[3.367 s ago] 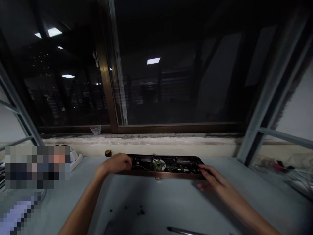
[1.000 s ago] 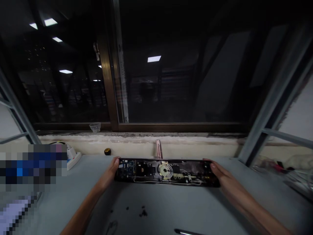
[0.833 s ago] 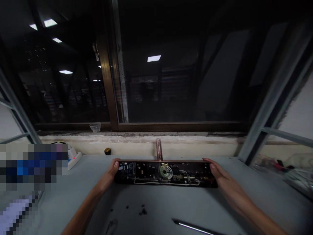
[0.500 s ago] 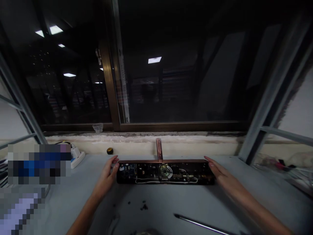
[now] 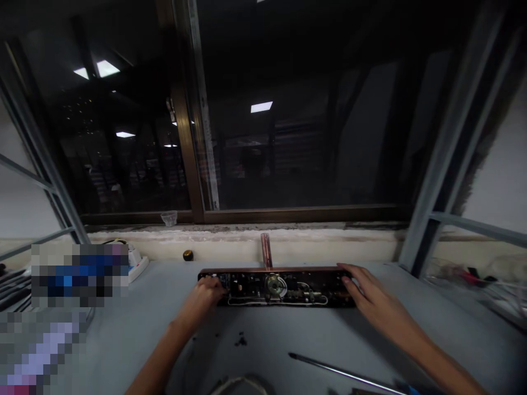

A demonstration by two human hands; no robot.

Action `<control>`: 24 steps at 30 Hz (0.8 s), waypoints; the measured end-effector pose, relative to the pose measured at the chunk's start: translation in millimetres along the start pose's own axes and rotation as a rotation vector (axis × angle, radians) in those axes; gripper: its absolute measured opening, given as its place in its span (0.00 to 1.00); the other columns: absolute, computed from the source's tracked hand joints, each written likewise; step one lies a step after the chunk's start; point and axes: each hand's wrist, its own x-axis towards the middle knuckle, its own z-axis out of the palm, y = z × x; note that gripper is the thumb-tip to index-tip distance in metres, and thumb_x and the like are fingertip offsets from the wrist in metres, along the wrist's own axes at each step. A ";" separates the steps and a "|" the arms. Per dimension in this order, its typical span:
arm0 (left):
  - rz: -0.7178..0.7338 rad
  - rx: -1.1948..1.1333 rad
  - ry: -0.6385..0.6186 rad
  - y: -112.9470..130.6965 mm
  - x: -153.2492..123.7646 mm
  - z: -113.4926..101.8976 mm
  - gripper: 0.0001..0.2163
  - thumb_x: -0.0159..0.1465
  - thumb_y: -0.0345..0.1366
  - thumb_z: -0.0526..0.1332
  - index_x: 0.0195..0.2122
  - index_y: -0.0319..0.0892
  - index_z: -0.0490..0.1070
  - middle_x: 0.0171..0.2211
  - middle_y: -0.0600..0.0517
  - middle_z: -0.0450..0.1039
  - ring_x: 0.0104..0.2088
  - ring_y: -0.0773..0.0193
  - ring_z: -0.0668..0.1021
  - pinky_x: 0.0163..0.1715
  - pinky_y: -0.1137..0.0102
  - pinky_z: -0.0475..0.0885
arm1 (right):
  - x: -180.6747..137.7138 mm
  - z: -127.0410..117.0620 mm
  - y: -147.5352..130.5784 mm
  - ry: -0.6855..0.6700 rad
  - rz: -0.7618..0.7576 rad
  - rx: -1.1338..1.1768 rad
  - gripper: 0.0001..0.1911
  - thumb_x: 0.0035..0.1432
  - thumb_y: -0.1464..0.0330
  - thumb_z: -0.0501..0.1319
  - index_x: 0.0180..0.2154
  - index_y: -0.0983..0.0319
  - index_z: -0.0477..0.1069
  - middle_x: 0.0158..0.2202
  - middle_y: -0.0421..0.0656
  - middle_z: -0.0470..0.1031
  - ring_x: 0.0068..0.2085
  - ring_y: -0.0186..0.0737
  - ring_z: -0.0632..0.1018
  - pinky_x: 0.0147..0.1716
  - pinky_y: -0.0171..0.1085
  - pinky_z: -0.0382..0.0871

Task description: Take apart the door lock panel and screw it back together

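A long, narrow copper-edged housing (image 5: 255, 296) stands on the table with its open face towards me. Inside it are circuit boards, a round part (image 5: 275, 286) in the middle and white wires (image 5: 280, 301). From behind its top edge rises a copper-coloured tube (image 5: 267, 250). My right hand (image 5: 366, 293) grips the housing's right end, thumb on the front and fingers over the top edge. Over the left end, my left hand (image 5: 208, 296) has its fingers bent together against the board; what they pinch, if anything, is hidden.
Small dark pieces (image 5: 241, 339) lie in front of the housing. A thin metal rod with a dark tip (image 5: 346, 373) lies at front right. Behind are a black-and-gold knob (image 5: 188, 255), a clear cup (image 5: 169, 218) on the sill and a white power strip (image 5: 139, 269). Metal posts flank the table.
My left hand has moved from the housing's left end inwards onto its open face, fingers now bent. My right hand has shifted slightly left along the right end.
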 end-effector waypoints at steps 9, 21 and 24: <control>0.139 0.187 0.044 -2.2 -0.1 2.9 0.06 0.60 0.29 0.57 0.30 0.42 0.72 0.36 0.49 0.72 0.39 0.60 0.70 0.40 0.64 0.62 | -1.5 -1.3 -0.1 -0.002 0.003 0.006 0.19 0.56 0.58 0.44 0.44 0.59 0.63 0.44 0.48 0.70 0.46 0.46 0.72 0.50 0.47 0.62; 0.312 0.187 -0.021 -15.4 6.7 -6.9 0.10 0.57 0.25 0.54 0.30 0.44 0.72 0.61 0.55 0.52 0.59 0.53 0.57 0.53 0.55 0.54 | -7.0 14.9 4.6 -0.099 0.066 0.036 0.24 0.56 0.54 0.43 0.51 0.58 0.57 0.55 0.48 0.61 0.54 0.46 0.67 0.55 0.47 0.57; 0.333 0.214 0.004 -15.1 7.5 -4.7 0.09 0.59 0.26 0.53 0.32 0.42 0.72 0.61 0.52 0.53 0.57 0.53 0.59 0.50 0.57 0.57 | -5.9 15.8 2.1 -0.089 0.078 0.043 0.25 0.55 0.54 0.44 0.50 0.57 0.58 0.54 0.48 0.61 0.52 0.46 0.68 0.54 0.47 0.59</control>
